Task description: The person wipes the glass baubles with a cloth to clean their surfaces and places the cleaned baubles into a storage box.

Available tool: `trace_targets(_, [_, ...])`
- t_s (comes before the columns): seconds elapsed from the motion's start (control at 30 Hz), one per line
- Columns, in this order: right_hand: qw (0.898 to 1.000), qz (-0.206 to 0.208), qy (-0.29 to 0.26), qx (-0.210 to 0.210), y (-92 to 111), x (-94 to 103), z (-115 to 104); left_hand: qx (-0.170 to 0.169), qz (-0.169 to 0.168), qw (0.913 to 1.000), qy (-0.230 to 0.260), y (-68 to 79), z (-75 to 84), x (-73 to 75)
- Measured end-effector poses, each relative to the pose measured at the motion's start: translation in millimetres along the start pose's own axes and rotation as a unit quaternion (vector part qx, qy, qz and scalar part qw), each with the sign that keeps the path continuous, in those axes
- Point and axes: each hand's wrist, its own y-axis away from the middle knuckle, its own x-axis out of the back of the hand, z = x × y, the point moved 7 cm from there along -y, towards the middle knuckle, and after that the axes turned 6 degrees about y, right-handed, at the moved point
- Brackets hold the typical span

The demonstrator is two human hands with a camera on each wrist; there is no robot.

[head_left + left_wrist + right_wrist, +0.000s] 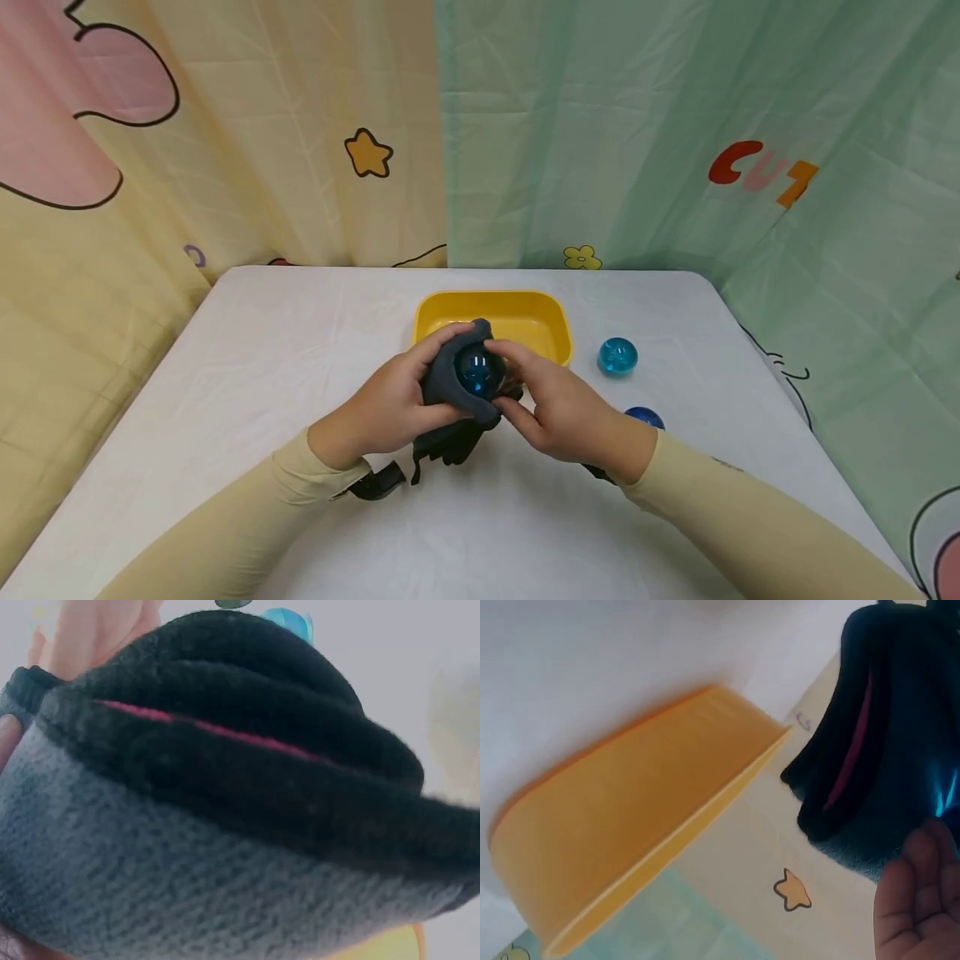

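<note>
A dark blue glass ball [480, 372] sits cupped in a dark grey cloth [441, 390] above the middle of the table. My left hand [382, 410] grips the cloth from the left, its thumb along the near edge. My right hand [566, 410] has thumb and fingertips pinched around the ball's right side. In the left wrist view the cloth [187, 862] shows a rough grey face, black folds and a thin pink line. The right fingers [919, 885] reach the ball's shiny edge in the right wrist view.
Just behind the hands stands a yellow tray [551, 304]. A light blue glass ball [618, 357] lies to its right on the white table [300, 325]. Nearer, another blue ball [647, 415] is partly covered by the right forearm. Printed curtains [525, 150] rise behind the table.
</note>
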Motion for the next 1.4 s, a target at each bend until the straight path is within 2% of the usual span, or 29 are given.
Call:
trace_targets(0.17, [0.993,0.014,0.111,0.03,-0.9,3.8,-2.2,0.003,-0.001,1.0,0.004,0.4,-0.8,0.0])
trace_targets(0.23, [0.99,0.024,0.137,0.038,-0.5,6.2,-3.0,0.003,-0.004,1.0,0.006,0.8,-0.6,-0.8])
trace_targets(0.3, [0.99,0.028,0.137,0.036,-0.4,7.4,-2.8,0.0,-0.006,1.0,0.005,1.5,0.1,-1.4])
trace_targets(0.37, [0.994,0.019,0.108,0.017,-1.0,6.0,-0.3,-0.001,-0.008,1.0,0.005,1.8,0.8,-2.3])
trace_targets(0.47, [0.999,-0.01,0.019,-0.042,-1.6,0.6,6.5,-0.003,-0.011,0.9999,-0.001,1.9,1.3,-3.9])
trace_targets(0.57, [0.992,-0.028,-0.07,-0.101,-0.5,-5.9,12.9,-0.002,-0.013,0.9999,-0.007,2.0,0.9,-5.8])
trace_targets(0.63, [0.989,-0.026,-0.094,-0.113,0.7,-7.7,13.8,-0.004,-0.013,0.9998,-0.011,2.4,1.0,-6.3])
trace_targets(0.73, [0.993,-0.014,-0.082,-0.089,1.0,-7.5,9.3,-0.008,-0.009,0.9998,-0.018,2.7,1.6,-5.2])
trace_targets(0.9, [1.0,0.0,-0.024,-0.002,1.4,-1.8,-2.2,-0.007,-0.003,0.9999,-0.01,2.6,3.4,-0.8])
trace_targets(1.03, [0.998,-0.002,0.053,0.032,0.5,1.7,-5.4,0.0,-0.001,1.0,0.008,2.6,3.9,1.4])
trace_targets(1.17, [0.992,0.021,0.115,0.045,0.5,5.8,-5.2,0.002,-0.003,0.9999,0.014,3.5,3.4,0.1])
trace_targets(1.23, [0.996,0.016,0.081,0.023,-0.6,5.1,-2.1,0.002,-0.006,0.9999,0.013,3.6,2.9,-1.3])
trace_targets(1.3, [1.0,-0.004,0.016,-0.019,-1.2,1.4,3.9,0.002,-0.01,0.9999,0.012,3.6,2.1,-3.1])
trace_targets(1.4, [0.991,-0.025,-0.087,-0.094,-0.5,-4.9,12.7,0.006,-0.018,0.9997,0.015,4.0,0.3,-6.1])
